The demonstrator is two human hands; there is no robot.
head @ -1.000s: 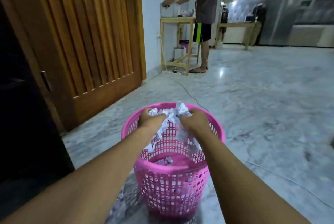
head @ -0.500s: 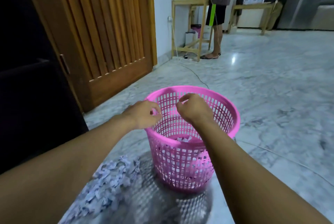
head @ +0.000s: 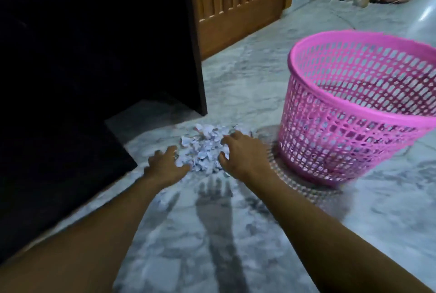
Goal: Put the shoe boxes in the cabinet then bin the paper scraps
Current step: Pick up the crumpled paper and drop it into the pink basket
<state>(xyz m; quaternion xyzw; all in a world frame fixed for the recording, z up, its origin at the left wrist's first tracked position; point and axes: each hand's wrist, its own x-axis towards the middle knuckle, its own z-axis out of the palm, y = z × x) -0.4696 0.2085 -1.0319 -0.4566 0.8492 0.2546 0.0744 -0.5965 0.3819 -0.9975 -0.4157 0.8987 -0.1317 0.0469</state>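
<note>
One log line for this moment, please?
left hand: touches white torn-paper scrap pile; right hand: rests on pile; pink plastic mesh basket: upright beside pile

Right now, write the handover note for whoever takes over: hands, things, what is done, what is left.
Left hand: open, fingers spread, at the near-left edge of the paper scraps.
Right hand: open, fingers spread on the heap's right edge.
Scraps: one heap on the marble floor, beside the upright pink basket and apart from it.
Done: no shoe boxes in view; the cabinet is too dark to check.
Left: scoop the heap into the basket.
</note>
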